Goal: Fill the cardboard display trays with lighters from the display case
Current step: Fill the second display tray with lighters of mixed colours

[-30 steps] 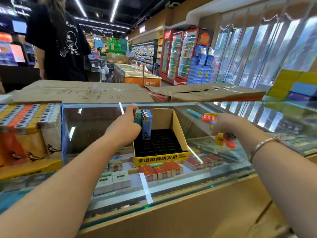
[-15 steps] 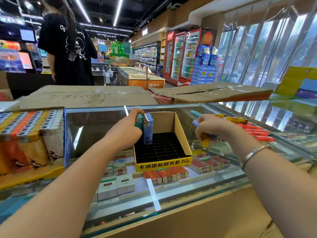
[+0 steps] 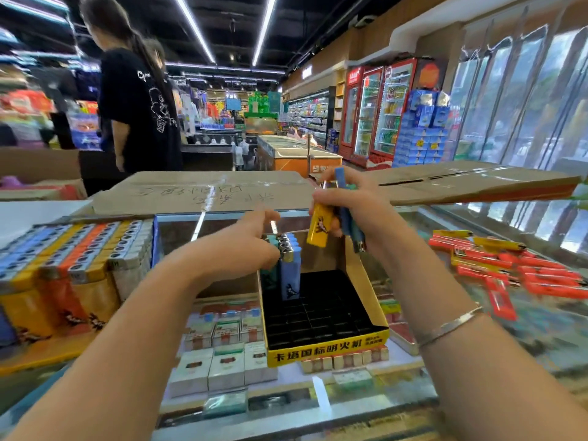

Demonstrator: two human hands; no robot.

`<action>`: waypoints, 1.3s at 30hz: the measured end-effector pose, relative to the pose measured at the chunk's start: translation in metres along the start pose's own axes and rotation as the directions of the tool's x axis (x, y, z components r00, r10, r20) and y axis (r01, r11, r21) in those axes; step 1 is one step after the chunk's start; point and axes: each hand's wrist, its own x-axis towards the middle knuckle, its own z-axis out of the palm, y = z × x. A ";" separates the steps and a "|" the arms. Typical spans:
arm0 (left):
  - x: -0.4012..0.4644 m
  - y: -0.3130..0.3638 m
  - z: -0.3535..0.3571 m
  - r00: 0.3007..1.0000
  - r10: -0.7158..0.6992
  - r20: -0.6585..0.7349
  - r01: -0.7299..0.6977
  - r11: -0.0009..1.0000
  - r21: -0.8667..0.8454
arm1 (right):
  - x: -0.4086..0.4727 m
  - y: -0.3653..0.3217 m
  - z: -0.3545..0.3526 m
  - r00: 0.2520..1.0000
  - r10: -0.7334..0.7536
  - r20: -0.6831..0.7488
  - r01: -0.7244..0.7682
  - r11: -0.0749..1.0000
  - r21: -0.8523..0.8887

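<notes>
Right hand [image 3: 346, 202] grips a bundle of lighters above the tray [image 3: 327, 348]: one yellow lighter [image 3: 319, 225] hangs tilted, metal head hidden in the fingers, base toward the tray; at least two blue ones beside it, exact count unclear. Left hand [image 3: 245, 246], fingers curled, rests against the row of standing lighters [image 3: 288, 268] at the tray's back left corner, heads up. Loose red and yellow lighters [image 3: 521, 272] lie flat on the glass counter [image 3: 366, 396].

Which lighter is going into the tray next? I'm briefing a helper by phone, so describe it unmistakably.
Find the yellow-fronted cardboard tray on the glass counter. Just above its back wall, the right hand grips a small bunch of lighters. Likely next is the yellow lighter, hanging lowest; its neighbours in that grip are blue.
</notes>
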 end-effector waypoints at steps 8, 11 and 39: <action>-0.005 0.019 0.018 0.951 0.244 -0.189 -0.295 0.900 -0.321 | -0.013 0.007 0.005 0.983 -0.148 0.105 0.146 0.989 0.033; -0.009 0.019 0.019 0.954 0.263 -0.146 -0.300 0.878 -0.374 | -0.016 0.005 0.006 0.974 -0.168 0.154 0.159 0.985 0.069; 0.000 -0.006 0.013 0.993 0.121 0.001 -0.121 0.990 0.078 | -0.015 0.012 0.022 0.966 -0.192 0.173 0.247 0.489 -0.836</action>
